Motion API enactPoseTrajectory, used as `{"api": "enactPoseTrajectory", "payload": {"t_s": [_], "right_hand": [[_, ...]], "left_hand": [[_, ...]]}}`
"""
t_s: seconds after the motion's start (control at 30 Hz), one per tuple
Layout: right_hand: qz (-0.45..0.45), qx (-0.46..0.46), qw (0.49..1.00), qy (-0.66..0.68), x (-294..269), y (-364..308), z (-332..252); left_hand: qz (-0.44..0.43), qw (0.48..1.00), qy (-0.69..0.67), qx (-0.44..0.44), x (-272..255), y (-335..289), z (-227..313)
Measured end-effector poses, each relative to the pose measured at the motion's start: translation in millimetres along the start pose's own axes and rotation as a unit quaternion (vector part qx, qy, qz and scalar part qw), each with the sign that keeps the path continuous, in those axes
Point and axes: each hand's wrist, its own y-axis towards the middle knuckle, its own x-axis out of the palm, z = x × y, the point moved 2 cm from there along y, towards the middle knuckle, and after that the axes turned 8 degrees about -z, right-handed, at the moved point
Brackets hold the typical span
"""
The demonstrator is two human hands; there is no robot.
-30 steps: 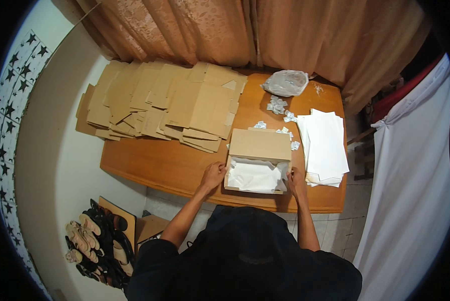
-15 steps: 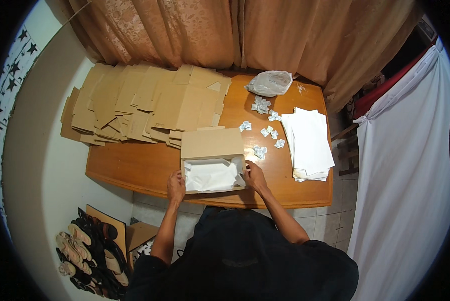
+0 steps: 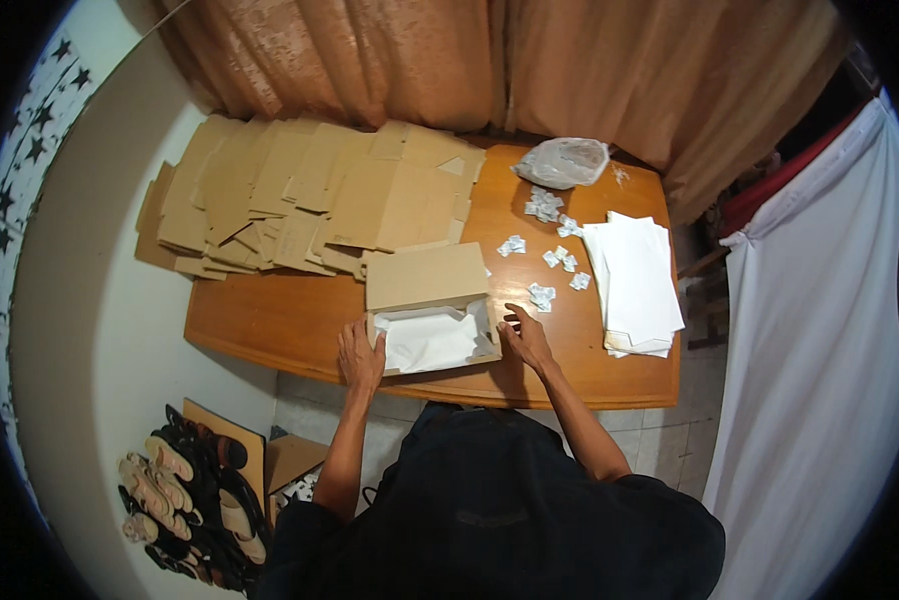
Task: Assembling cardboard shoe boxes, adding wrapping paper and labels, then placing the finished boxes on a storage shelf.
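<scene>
A brown cardboard box (image 3: 425, 277) stands near the front edge of the table with its lid folded back. White paper (image 3: 427, 340) lines its inside, and its edges ride up the walls. My left hand (image 3: 360, 352) lies along the box's left side, its fingers stretched out and touching the wall. Just off the right side is my right hand (image 3: 525, 335), fingers apart and slightly bent, with nothing in them. Small white sachets (image 3: 542, 297) lie on the table beyond my right hand.
Flattened cardboard boxes (image 3: 309, 190) pile up at the table's (image 3: 259, 325) back left. A stack of white paper sheets (image 3: 637, 285) lies at the right. Behind the sachets rests a clear plastic bag (image 3: 564, 163). Shoes (image 3: 184, 490) sit on a rack at lower left.
My left fingers have spread out along the box's left side. My right hand has loosened from the right side and opened. The box sits turned slightly, and the whole view has shifted a little.
</scene>
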Motion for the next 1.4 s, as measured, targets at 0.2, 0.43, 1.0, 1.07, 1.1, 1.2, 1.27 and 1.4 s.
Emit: {"api": "enactPoseTrajectory", "payload": {"t_s": [0.2, 0.43, 1.0, 1.07, 1.1, 1.2, 1.27, 1.4], "right_hand": [[0.049, 0.003, 0.999, -0.011, -40, -13, 12], [0.116, 0.069, 0.991, 0.023, -80, -27, 53], [0.058, 0.053, 0.981, -0.176, -83, 59, 66], [0.061, 0.065, 0.979, -0.183, -85, 58, 63], [0.054, 0.061, 0.976, -0.203, -85, 56, 67], [0.049, 0.067, 0.972, -0.22, -87, 43, 80], [0.063, 0.058, 0.977, -0.197, -90, 31, 89], [0.077, 0.07, 0.98, -0.171, -98, 13, 105]], "left_hand": [[-0.22, 0.91, -0.349, 0.034, 58, 36, 79], [-0.379, 0.854, -0.326, 0.144, 125, 45, 195], [-0.369, 0.897, -0.233, 0.067, 266, 70, 211], [-0.416, 0.875, -0.24, 0.061, 266, 65, 219], [-0.417, 0.875, -0.239, 0.061, 264, 62, 222], [-0.473, 0.829, -0.291, 0.071, 260, 48, 231], [-0.498, 0.805, -0.305, 0.108, 256, 39, 233], [-0.516, 0.783, -0.33, 0.109, 251, 27, 240]]}}
